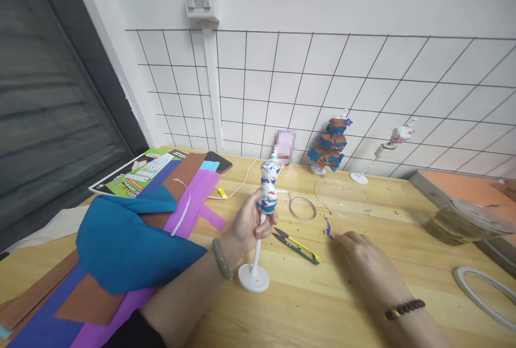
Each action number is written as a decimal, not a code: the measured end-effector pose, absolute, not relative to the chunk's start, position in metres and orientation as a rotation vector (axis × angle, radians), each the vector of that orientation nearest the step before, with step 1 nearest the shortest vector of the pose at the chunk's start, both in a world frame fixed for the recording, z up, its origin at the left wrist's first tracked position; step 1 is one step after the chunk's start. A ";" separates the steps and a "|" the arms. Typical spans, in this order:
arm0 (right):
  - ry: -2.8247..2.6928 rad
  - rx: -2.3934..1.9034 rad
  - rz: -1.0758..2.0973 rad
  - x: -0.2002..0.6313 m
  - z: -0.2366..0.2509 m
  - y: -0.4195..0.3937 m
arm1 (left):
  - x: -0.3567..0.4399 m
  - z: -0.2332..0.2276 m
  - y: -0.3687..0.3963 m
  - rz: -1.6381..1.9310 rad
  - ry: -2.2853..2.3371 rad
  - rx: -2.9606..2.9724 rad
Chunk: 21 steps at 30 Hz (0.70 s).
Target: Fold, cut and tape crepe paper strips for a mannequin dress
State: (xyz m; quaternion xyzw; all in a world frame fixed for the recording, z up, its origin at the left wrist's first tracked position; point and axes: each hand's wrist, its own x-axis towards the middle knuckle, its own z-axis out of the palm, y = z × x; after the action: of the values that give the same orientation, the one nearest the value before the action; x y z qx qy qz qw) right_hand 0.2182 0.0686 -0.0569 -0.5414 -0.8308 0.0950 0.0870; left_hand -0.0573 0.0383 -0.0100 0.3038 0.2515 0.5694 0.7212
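Observation:
My left hand (pixel 252 224) is wrapped round the white stem of a miniature dress form (pixel 268 187), holding it upright just under the torso. White, blue and red scraps cover the torso. The round white base (pixel 253 277) is at or near the tabletop; contact is hard to judge. My right hand (pixel 363 256) is low over the table with fingers curled together, their tips at the end of a thin blue scrap (pixel 328 227). Thread snips (pixel 297 246) with yellow and green handles lie between my hands. A narrow tape ring (pixel 303 208) lies behind them.
Crepe paper sheets (pixel 124 246) in blue, brown and purple pile up at left, near a phone (pixel 220 161). Behind stand a ruffled dress form (pixel 330 146) and a white one (pixel 397 138). A large tape roll (pixel 463 222) and a white ring (pixel 484 294) are at right.

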 end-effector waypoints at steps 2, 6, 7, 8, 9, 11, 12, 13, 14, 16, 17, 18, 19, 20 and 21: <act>-2.395 -1.722 0.482 0.211 -0.049 0.076 | -0.056 -0.010 0.037 1.250 0.569 0.665; -2.363 -1.896 0.777 0.202 -0.043 0.105 | -0.055 -0.011 0.037 1.221 0.579 0.671; -2.356 -1.945 0.841 0.202 -0.042 0.113 | -0.055 -0.012 0.037 1.219 0.576 0.674; -2.347 -1.996 0.892 0.202 -0.042 0.121 | -0.055 -0.012 0.037 1.218 0.573 0.676; -2.336 -2.043 0.925 0.203 -0.042 0.128 | -0.055 -0.011 0.038 1.217 0.572 0.677; -2.319 -2.113 0.936 0.202 -0.043 0.139 | -0.055 -0.011 0.037 1.209 0.577 0.675; -2.313 -2.132 0.915 0.202 -0.043 0.143 | -0.055 -0.011 0.037 1.206 0.583 0.673; -2.309 -2.139 0.882 0.200 -0.045 0.145 | -0.055 -0.011 0.037 1.204 0.590 0.672; -2.303 -2.134 0.843 0.199 -0.047 0.147 | -0.055 -0.011 0.037 1.200 0.594 0.672; -2.276 -2.106 0.770 0.197 -0.051 0.145 | -0.054 -0.011 0.037 1.194 0.593 0.674; -2.253 -2.082 0.745 0.197 -0.052 0.143 | -0.054 -0.012 0.037 1.190 0.589 0.675; -2.225 -2.053 0.731 0.197 -0.054 0.140 | -0.054 -0.012 0.037 1.186 0.585 0.674; -2.194 -2.016 0.730 0.199 -0.054 0.136 | -0.055 -0.012 0.037 1.183 0.581 0.674; -2.160 -1.970 0.744 0.201 -0.055 0.131 | -0.055 -0.012 0.037 1.182 0.581 0.674; -2.120 -1.919 0.772 0.204 -0.055 0.126 | -0.054 -0.012 0.037 1.181 0.585 0.675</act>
State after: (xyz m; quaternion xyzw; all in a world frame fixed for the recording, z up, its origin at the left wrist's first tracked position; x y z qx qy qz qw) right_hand 0.2044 0.1259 -0.0547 -0.6452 -0.7129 0.2597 0.0896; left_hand -0.0545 0.0371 -0.0119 0.3075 0.2665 0.5378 0.7383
